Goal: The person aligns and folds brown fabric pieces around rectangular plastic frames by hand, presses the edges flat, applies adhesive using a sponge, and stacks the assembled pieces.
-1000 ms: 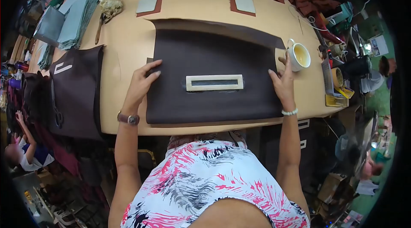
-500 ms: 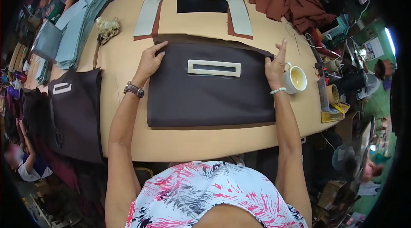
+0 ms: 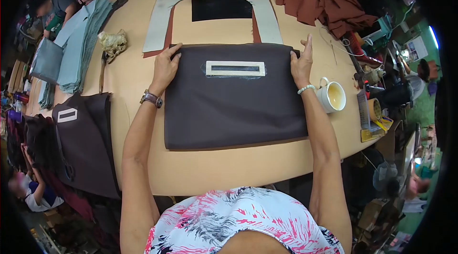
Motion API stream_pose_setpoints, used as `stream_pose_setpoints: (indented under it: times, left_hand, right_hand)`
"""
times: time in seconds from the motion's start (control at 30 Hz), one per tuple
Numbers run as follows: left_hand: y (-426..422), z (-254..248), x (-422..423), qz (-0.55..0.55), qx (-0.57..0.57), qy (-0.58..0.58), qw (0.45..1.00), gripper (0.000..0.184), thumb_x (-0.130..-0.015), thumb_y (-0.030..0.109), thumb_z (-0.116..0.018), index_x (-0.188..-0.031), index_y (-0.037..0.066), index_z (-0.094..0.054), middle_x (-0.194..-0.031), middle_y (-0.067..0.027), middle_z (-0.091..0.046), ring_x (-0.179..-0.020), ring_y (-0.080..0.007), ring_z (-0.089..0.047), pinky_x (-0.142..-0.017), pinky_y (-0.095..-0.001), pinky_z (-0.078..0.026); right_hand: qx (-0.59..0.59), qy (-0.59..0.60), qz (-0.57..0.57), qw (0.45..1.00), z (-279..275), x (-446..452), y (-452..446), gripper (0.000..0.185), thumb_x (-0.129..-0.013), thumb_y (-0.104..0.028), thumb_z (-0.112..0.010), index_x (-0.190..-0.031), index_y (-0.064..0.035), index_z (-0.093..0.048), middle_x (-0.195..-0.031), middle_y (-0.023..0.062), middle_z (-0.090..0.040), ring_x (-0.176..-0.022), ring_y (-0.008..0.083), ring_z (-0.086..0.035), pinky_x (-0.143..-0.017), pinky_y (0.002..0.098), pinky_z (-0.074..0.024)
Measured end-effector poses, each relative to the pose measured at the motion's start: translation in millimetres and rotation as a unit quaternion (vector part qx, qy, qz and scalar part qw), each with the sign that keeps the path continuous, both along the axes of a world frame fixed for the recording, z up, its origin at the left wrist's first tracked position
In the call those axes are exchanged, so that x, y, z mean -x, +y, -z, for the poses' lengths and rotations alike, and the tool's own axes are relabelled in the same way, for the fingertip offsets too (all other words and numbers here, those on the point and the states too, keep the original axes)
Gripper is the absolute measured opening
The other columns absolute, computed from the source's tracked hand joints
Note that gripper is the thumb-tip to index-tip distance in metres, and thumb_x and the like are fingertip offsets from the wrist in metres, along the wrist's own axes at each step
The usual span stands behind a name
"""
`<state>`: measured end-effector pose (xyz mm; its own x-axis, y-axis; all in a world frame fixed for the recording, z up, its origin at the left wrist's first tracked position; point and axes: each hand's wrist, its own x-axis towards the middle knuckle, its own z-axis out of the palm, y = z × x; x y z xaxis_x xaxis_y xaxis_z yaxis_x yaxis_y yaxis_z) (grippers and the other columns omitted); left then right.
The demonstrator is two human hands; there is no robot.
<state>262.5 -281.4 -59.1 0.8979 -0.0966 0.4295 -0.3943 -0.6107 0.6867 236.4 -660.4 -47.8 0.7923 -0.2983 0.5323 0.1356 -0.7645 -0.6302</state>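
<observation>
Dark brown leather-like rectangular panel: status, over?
Left hand, right hand at far corners. Panel on tan table, cream rectangular frame on top. White handled cup close beside right forearm.

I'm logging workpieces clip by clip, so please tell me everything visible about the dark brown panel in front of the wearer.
The dark brown panel looks like smooth leather or a similar sheet, roughly rectangular, lying mostly flat on the table. Near its far edge is a pale rectangular frame around a narrow dark slot, with a shiny margin around it. A brown strip along the near edge suggests another layer beneath. The left hand and right hand touch its far corners.
</observation>
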Motion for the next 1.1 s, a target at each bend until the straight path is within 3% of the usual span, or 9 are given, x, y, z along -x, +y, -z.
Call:
stream_pose_setpoints:
  times: [0.17,0.47,0.57,0.67,0.7,0.8,0.9,1.0,1.1]
  left_hand:
    - [-4,-3,-4,-0.037,-0.039,0.039,0.998,0.030,-0.080,0.006,-0.058,-0.110,0.003,-0.061,-0.101,-0.0187,-0.064,-0.094,-0.0271,-0.062,-0.084,-0.0314,-0.046]
    - [2,-7,-1,-0.042,-0.061,0.072,0.995,0.033,-0.076,0.007,-0.061,-0.108,0.002,-0.062,-0.099,-0.0181,-0.065,-0.093,-0.0269,-0.063,-0.085,-0.0312,-0.046]
    - [2,-9,-4,-0.035,-0.066,0.091,0.993,0.036,-0.075,0.009,-0.062,-0.110,0.001,-0.060,-0.109,-0.0188,-0.061,-0.102,-0.0289,-0.058,-0.089,-0.0328,-0.043]
    - [-3,-9,5,-0.077,-0.163,-0.043,0.983,0.041,-0.075,0.012,-0.064,-0.115,0.002,-0.058,-0.121,-0.0195,-0.053,-0.113,-0.0317,-0.050,-0.096,-0.0361,-0.039]
    - [-8,-22,17,-0.076,-0.185,-0.039,0.979,0.043,-0.077,0.014,-0.065,-0.116,0.002,-0.056,-0.128,-0.0196,-0.046,-0.120,-0.0340,-0.042,-0.100,-0.0390,-0.034]
    - [-27,-53,67,0.002,-0.209,-0.099,0.973,0.043,-0.079,0.018,-0.065,-0.117,0.000,-0.054,-0.127,-0.0197,-0.047,-0.121,-0.0354,-0.041,-0.101,-0.0399,-0.032]
    - [-55,-64,142,0.129,-0.226,-0.060,0.964,0.052,-0.082,0.022,-0.063,-0.125,0.000,-0.046,-0.131,-0.0189,-0.044,-0.126,-0.0363,-0.036,-0.103,-0.0432,-0.029]
    - [-85,-48,204,0.160,-0.280,-0.044,0.945,0.059,-0.082,0.023,-0.060,-0.134,0.005,-0.037,-0.141,-0.0168,-0.031,-0.131,-0.0363,-0.027,-0.101,-0.0544,-0.025]
    - [-96,-24,216,0.124,-0.319,-0.059,0.938,0.059,-0.083,0.023,-0.060,-0.135,0.008,-0.036,-0.143,-0.0158,-0.027,-0.132,-0.0357,-0.024,-0.102,-0.0562,-0.022]
  right_hand:
    - [0.002,-0.003,-0.004,1.000,4,-13,-2,0.080,-0.074,0.006,-0.061,-0.142,-0.0070,-0.019,-0.116,0.0178,-0.049,-0.110,0.0319,-0.048,-0.094,0.0382,-0.0384]
    - [0.049,0.014,-0.007,0.999,4,-20,-5,0.080,-0.074,0.004,-0.062,-0.141,-0.0063,-0.020,-0.115,0.0171,-0.049,-0.107,0.0312,-0.049,-0.091,0.0375,-0.0401]
    - [0.040,0.037,-0.007,0.999,6,-25,-7,0.078,-0.075,0.001,-0.062,-0.141,-0.0056,-0.021,-0.115,0.0188,-0.049,-0.105,0.0314,-0.050,-0.090,0.0376,-0.0407]
    - [0.020,0.025,0.002,0.999,-6,-16,1,0.077,-0.076,-0.002,-0.063,-0.140,-0.0034,-0.020,-0.119,0.0219,-0.047,-0.106,0.0319,-0.050,-0.091,0.0370,-0.0408]
    - [0.026,-0.031,-0.012,0.999,-3,-15,-2,0.074,-0.079,-0.008,-0.063,-0.139,-0.0008,-0.020,-0.122,0.0250,-0.045,-0.109,0.0319,-0.049,-0.093,0.0369,-0.0393]
    - [0.080,-0.052,-0.041,0.995,-41,39,17,0.069,-0.082,-0.013,-0.061,-0.139,0.0003,-0.022,-0.127,0.0248,-0.044,-0.112,0.0328,-0.048,-0.096,0.0369,-0.0364]
    - [0.093,0.043,-0.104,0.989,-60,126,48,0.063,-0.085,-0.017,-0.057,-0.137,-0.0003,-0.026,-0.130,0.0227,-0.043,-0.117,0.0347,-0.045,-0.100,0.0397,-0.0312]
    - [0.249,0.067,-0.112,0.960,-38,200,81,0.060,-0.087,-0.020,-0.054,-0.138,-0.0040,-0.028,-0.139,0.0171,-0.036,-0.130,0.0349,-0.031,-0.102,0.0601,-0.0109]
    - [0.247,-0.017,-0.113,0.962,10,237,98,0.062,-0.086,-0.018,-0.053,-0.139,-0.0046,-0.025,-0.140,0.0166,-0.035,-0.131,0.0350,-0.029,-0.103,0.0594,-0.0073]
